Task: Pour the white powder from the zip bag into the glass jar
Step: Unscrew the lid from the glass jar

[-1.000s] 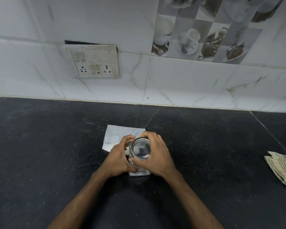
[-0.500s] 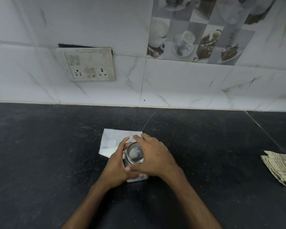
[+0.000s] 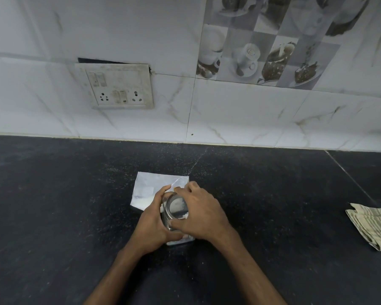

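Observation:
A glass jar [image 3: 180, 238] with a shiny metal lid [image 3: 176, 206] stands on the black counter, in the middle. My left hand [image 3: 152, 225] wraps the jar's left side. My right hand [image 3: 202, 219] grips the lid from the right, fingers curled round its rim. Some white powder shows at the jar's bottom. Just behind the jar lies the zip bag [image 3: 147, 188], flat on the counter, with white powder inside; its near right part is hidden by my hands.
A folded striped cloth [image 3: 374, 225] lies at the right edge of the black counter [image 3: 53, 205]. The tiled wall with a switch and socket plate [image 3: 117, 86] runs along the back. Fine powder specks dust the counter around the bag.
Both hands stayed on the jar and lid. My right hand has shifted round the lid, its fingers now covering more of the rim. The camera moved slightly; the bag has not moved.

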Demonstrator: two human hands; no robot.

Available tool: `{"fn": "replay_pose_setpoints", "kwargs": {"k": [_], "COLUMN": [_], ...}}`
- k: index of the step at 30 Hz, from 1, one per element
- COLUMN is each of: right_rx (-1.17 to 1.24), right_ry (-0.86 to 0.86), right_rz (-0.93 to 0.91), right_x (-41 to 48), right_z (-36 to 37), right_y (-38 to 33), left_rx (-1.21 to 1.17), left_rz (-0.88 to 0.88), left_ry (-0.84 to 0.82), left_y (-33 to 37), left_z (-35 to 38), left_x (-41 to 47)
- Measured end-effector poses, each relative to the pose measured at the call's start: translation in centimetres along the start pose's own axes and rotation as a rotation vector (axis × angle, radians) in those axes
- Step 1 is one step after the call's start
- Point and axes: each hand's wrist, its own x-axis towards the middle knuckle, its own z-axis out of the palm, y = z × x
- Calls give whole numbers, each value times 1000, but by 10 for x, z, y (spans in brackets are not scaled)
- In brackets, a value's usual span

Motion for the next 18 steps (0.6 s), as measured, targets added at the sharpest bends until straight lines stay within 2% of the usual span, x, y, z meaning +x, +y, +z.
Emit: {"fn": "replay_pose_setpoints", "kwargs": {"k": [3,4,6,8,13,18], "right_rx": [142,162,167,125,185,191], "right_ry": [-126,-113,28,127,26,106], "right_rz": [-63,-41,50,53,-91,20], "right_x": [4,2,-3,-7,-2,-7], "right_z": [-8,-8,-1,8,5,14], "right_y": [7,7,2,-3,4,2], "left_rx": [7,4,-14,-3,15,10], "left_rz": [16,17,-1,3,29,24], "left_ry": [11,8,6,15,28,25], "left_y": [0,0,-1,-3,-4,-3], "left_z": [0,0,0,1,2,1], "left_x": [0,1,0,0,2,1]}}
